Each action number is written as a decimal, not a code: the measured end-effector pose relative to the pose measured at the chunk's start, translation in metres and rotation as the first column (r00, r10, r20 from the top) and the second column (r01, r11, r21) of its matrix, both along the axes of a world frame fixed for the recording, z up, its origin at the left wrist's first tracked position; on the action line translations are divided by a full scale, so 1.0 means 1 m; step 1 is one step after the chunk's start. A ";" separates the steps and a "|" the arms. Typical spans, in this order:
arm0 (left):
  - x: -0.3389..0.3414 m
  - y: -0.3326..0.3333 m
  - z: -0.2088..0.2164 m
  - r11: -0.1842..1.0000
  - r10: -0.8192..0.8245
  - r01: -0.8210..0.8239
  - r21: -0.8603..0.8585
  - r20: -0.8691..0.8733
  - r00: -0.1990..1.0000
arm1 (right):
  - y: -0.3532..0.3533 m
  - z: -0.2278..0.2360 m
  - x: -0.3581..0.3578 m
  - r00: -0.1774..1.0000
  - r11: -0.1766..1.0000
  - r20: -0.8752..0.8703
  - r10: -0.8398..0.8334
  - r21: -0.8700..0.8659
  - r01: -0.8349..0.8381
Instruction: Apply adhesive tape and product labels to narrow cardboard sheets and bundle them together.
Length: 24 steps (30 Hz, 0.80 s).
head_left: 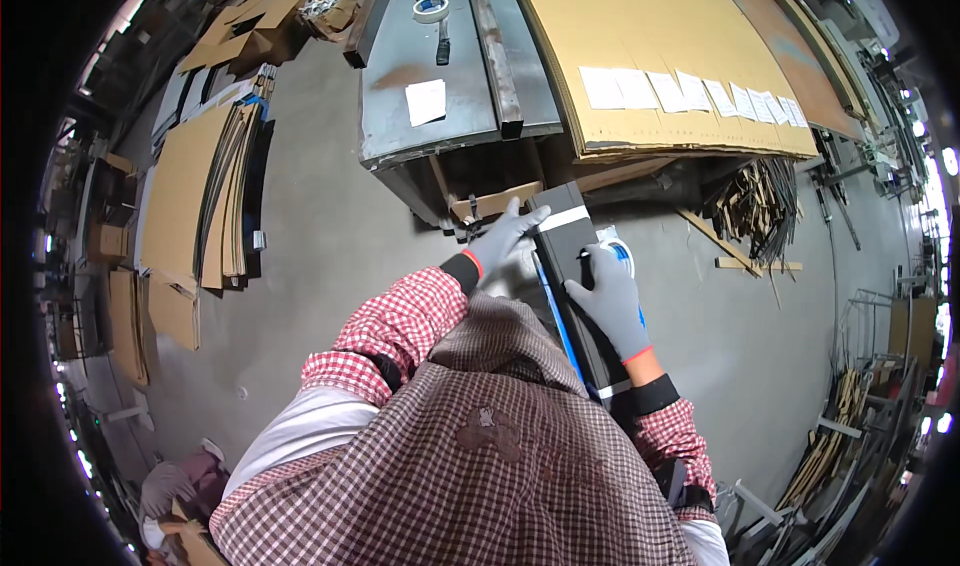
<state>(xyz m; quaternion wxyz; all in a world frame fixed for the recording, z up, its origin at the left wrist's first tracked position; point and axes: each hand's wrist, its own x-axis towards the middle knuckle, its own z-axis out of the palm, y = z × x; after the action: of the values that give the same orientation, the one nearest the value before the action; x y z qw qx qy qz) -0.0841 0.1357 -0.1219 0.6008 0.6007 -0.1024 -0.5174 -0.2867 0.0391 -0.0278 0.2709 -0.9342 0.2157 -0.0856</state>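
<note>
In front of me, at an angle, lies a long dark grey bundle of flat strips [573, 241]. White tape [565, 218] crosses it near the far end, and another pale band crosses near my apron. My left hand [505, 238], in a grey glove, reaches to the bundle's left edge with its fingers stretched out, the fingertips by the white tape. On the right side my gloved right hand [612, 301] bends over the bundle, thumb and forefinger curled. A small black tip shows at its fingers; the rest is hidden. A blue-and-white tape roll [623, 254] sits against this hand.
Ahead stands a metal bench [385, 116] with tape rolls [431, 9], a paper slip and steel bars. Beside it a cardboard stack [690, 36] carries several paper sheets. Flat cardboard [185, 191] leans at left. Scrap strips [755, 211] lie right; a person [175, 491] is behind left.
</note>
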 end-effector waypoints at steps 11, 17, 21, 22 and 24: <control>0.113 0.087 0.147 0.747 0.612 -0.540 -0.388 0.083 0.787 | 0.006 0.046 -0.118 0.914 0.394 -0.241 0.327 0.914 0.100; 0.255 0.226 0.187 0.440 0.689 -0.563 -0.699 -0.139 0.711 | 0.088 0.027 -0.083 0.944 0.370 -0.136 0.299 0.929 0.017; 0.179 0.281 0.113 0.528 0.772 -0.688 -0.498 -0.056 0.633 | 0.154 0.022 0.048 0.981 0.258 0.023 0.191 0.963 -0.073; 0.149 0.294 0.099 0.608 0.742 -0.704 -0.367 -0.052 0.668 | 0.174 0.019 0.092 0.989 0.283 -0.044 0.138 0.959 0.003; 0.092 0.328 0.085 0.848 0.503 -0.514 -0.134 -0.106 0.858 | 0.207 0.011 0.185 0.972 0.176 0.144 0.186 0.968 -0.177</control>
<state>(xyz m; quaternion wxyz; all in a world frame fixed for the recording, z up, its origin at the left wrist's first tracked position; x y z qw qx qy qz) 0.0080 0.4634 -0.0369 0.7648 0.5394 0.0399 -0.3501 -0.1017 0.2465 -0.0170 0.8064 -0.5713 0.1100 0.1058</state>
